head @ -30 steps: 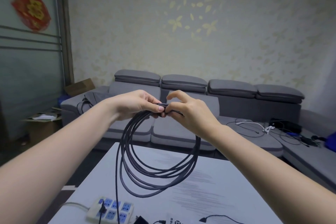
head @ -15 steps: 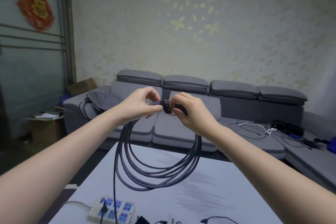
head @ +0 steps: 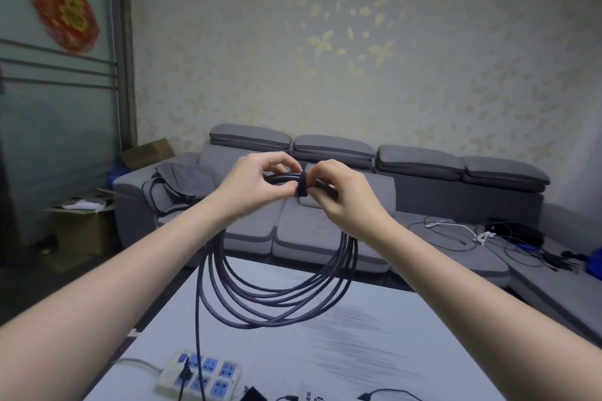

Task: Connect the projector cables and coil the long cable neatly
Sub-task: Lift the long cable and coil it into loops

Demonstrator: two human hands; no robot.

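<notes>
A long dark cable (head: 277, 303) hangs in several loops above the white table (head: 325, 352). I hold the top of the coil at chest height with both hands. My left hand (head: 250, 185) pinches the bundle from the left, and my right hand (head: 345, 195) grips it from the right. Between my fingers a black strap (head: 302, 185) wraps around the bundled strands. One loose strand (head: 198, 335) drops straight down past the power strip to the frame's lower edge.
A white power strip (head: 202, 374) with blue sockets lies at the table's near left, one plug in it. Small black plugs and a cable end (head: 384, 395) lie along the near edge. A grey sofa (head: 325, 231) stands behind, with loose cables (head: 456, 231) on its right section. Cardboard boxes (head: 81, 225) sit at left.
Both hands have lifted the coil a little higher. The black strap, earlier hidden under my fingers, now shows wrapped around the top of the bundle.
</notes>
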